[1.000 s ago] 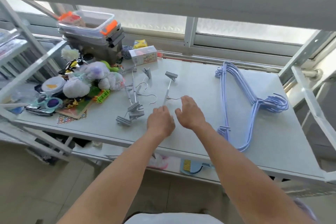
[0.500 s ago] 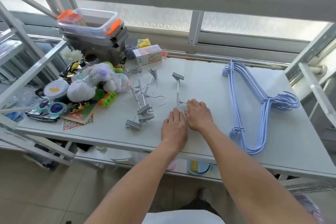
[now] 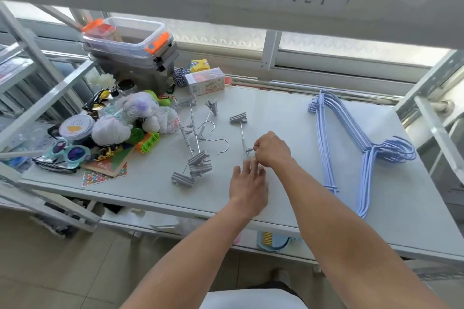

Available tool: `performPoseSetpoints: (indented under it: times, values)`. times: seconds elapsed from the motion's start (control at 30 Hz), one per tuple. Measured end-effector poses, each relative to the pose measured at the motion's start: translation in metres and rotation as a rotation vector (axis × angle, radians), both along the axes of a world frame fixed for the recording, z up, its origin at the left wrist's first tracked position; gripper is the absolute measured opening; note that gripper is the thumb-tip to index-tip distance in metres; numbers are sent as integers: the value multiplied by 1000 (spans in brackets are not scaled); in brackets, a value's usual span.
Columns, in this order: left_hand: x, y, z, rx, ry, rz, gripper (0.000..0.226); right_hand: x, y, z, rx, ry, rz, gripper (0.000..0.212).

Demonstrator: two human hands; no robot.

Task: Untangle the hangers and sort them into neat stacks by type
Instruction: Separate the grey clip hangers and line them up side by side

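**A:** Where is the one being worked on?

**B:** A single grey clip hanger (image 3: 242, 138) lies alone near the centre of the frame, flat on the pale surface (image 3: 288, 108). Its bar runs up and down the picture, with one clip at the top end and the lower end passing under the hands.

**A:** And the hands?

**B:** The right hand (image 3: 272, 149) sits just right of the bar's middle. Its fingers are curled, pinching what looks like the hanger's hook stem. The left hand (image 3: 248, 183) is directly below the bar, fingers nearly straight and a little spread, gripping nothing. Its fingertips reach the bar's lower end, but I can't tell whether they touch it, and the lower clip is hidden.

**A:** So which hand leads?

**B:** The right, I'd judge, since it already has the hanger. The tangle of clip hangers (image 3: 195, 150) lies just left of centre, its bars roughly parallel to this one, so any pairing means a sideways move to the left. The blue wire hangers (image 3: 361, 148) are stacked well apart at the right of the frame.

**A:** What has changed from half a second ago?

**B:** Then both hands lay flat, side by side, below the hanger. Now the right has closed on the hook, while the left remains open beneath it. The hanger, the tangle and the blue stack sit where they were.

**A:** Anything else?

**B:** Toys (image 3: 130, 118) and storage bins (image 3: 130, 42) crowd the upper left.
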State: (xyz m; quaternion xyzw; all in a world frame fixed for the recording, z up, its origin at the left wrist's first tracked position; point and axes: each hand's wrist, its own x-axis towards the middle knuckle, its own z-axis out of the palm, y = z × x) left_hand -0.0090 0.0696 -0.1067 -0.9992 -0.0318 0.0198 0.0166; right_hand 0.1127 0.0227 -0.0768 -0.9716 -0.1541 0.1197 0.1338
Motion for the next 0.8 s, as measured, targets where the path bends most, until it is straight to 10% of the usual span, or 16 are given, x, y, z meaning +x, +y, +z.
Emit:
performPoseSetpoints:
  times: [0.43,0.8]
  values:
    - [-2,50,-7,-380,-20,18,98,-23,-36,-41,246,-84,-58,59]
    - [-12,51,-7,-425,-177,37,71,-21,-50,-48,-57,-108,31,57]
